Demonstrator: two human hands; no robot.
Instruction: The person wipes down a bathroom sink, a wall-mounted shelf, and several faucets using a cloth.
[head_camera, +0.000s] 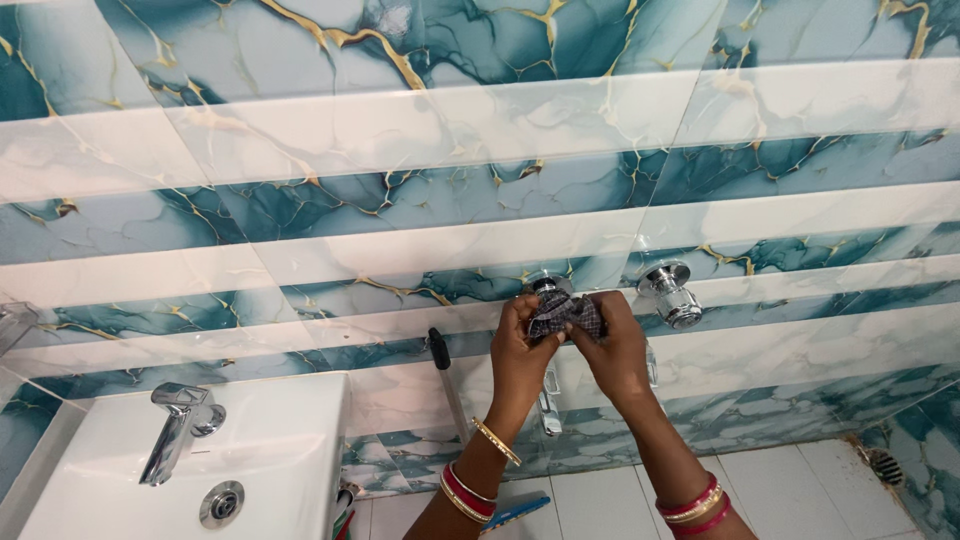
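In the centre of the frame I have both hands raised to the tiled wall (400, 130). My left hand (520, 355) and right hand (615, 350) are closed on a dark checked cloth (565, 315), fingers pinching it from either side and pressing it against a chrome wall tap (548, 284). The cloth covers most of that tap's front; only its upper rim shows above my knuckles.

Just right of the cloth, a second chrome knob (672, 295) projects from the wall, uncovered. At lower left sits a white basin (270, 450) with its own chrome faucet (180, 425). A black-handled tool (445, 375) leans against the wall between basin and hands.

Hazards, as I judge them:
- Cloth slipping off the smooth chrome — caused by uneven pinch pressure between the two hands.
- Unintended turning of the tap, releasing water — caused by twisting while rubbing.
- Right knuckles striking the neighbouring knob — it stands very near.
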